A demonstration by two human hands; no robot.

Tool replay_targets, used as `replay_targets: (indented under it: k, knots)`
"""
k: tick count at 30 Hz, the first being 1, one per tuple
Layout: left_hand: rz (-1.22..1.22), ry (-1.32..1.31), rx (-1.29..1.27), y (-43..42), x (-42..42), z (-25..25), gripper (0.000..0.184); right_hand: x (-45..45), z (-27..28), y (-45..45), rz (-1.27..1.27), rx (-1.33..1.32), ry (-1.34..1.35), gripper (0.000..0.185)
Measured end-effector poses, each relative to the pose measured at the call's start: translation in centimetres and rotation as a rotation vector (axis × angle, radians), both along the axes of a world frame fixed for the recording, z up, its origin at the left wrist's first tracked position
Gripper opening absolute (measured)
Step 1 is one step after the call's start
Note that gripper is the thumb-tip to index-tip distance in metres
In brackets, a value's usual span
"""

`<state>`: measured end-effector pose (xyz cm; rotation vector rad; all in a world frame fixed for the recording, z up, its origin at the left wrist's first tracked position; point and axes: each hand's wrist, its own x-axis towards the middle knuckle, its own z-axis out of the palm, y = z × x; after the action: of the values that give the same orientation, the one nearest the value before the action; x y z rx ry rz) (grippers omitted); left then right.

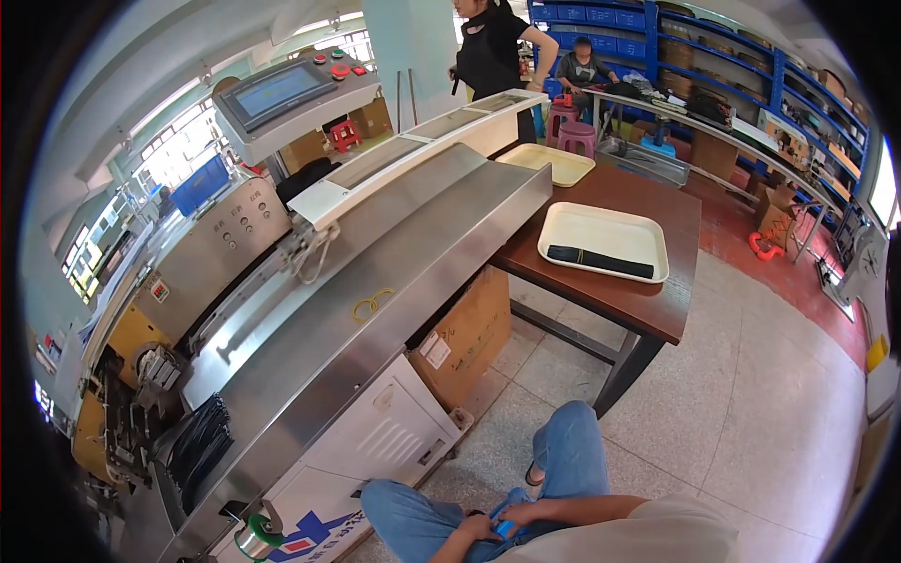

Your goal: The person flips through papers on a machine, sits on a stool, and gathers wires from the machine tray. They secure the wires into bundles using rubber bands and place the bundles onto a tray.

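My right hand and my left hand are close together in my lap, over my blue jeans. Their fingers look curled in. A small bright blue item shows between them, too small to name; it appears to be in my right hand. Something dark lies by the fingers of my left hand, whose grip is partly hidden. In front of me, yellow rubber bands lie on the metal machine bed. A heap of thin black strips rests at its lower left end.
A brown table carries a cream tray with a banded black bundle, plus a second tray. A control screen stands above the machine. Two other people are at the back, near blue shelves. A cardboard box sits below.
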<state>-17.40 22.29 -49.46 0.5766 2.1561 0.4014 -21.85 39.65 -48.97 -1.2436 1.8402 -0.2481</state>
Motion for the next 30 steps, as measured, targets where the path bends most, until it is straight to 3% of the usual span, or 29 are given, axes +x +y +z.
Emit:
replay_targets:
  k: [30]
  knots:
    - [-0.005,0.009,0.017,0.0,-0.5,0.6,0.051,-0.4,-2.1,0.0,-0.018,-0.024,-0.023,0.076]
